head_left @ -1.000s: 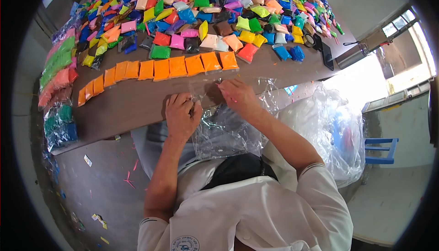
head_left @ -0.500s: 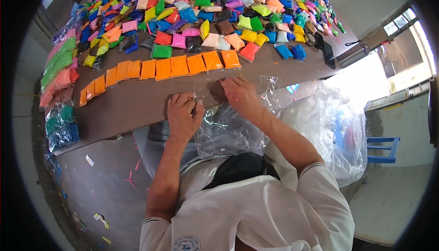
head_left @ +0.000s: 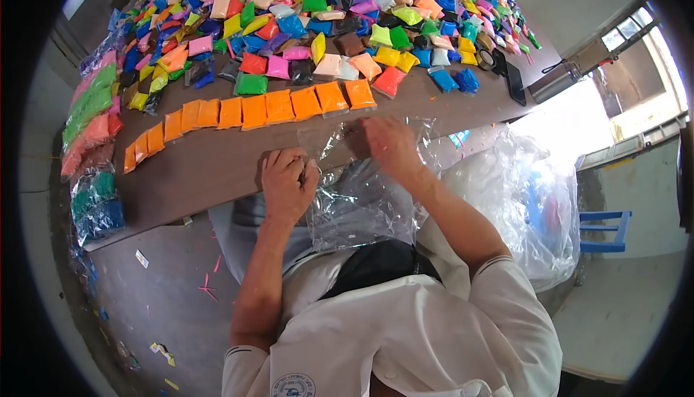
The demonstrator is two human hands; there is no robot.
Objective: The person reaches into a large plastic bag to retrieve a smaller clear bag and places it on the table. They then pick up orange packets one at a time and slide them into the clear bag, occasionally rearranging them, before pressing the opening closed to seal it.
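Note:
A clear plastic bag [head_left: 354,213] hangs over the table's front edge and down across my lap. My left hand [head_left: 288,180] is closed, its thumb and fingers pinching the bag's upper left side. My right hand [head_left: 392,144] is at the bag's upper right part, over the table edge; motion smears its fingers, so their grip does not show. Just beyond both hands, a curved row of orange packets [head_left: 278,106] lies on the brown table [head_left: 210,158].
A large heap of small coloured packets [head_left: 311,25] covers the table's back. Stacked packets [head_left: 94,119] line the left edge. A roll of tape [head_left: 485,60], a phone [head_left: 515,83] and a metal cup [head_left: 553,85] sit right. A big bag of clear plastic [head_left: 513,202] and blue stool [head_left: 606,231] stand right.
My right hand has shifted slightly to the right along the bag's top and is now blurred. The bag's upper part has crumpled differently. My left hand stays nearly in place.

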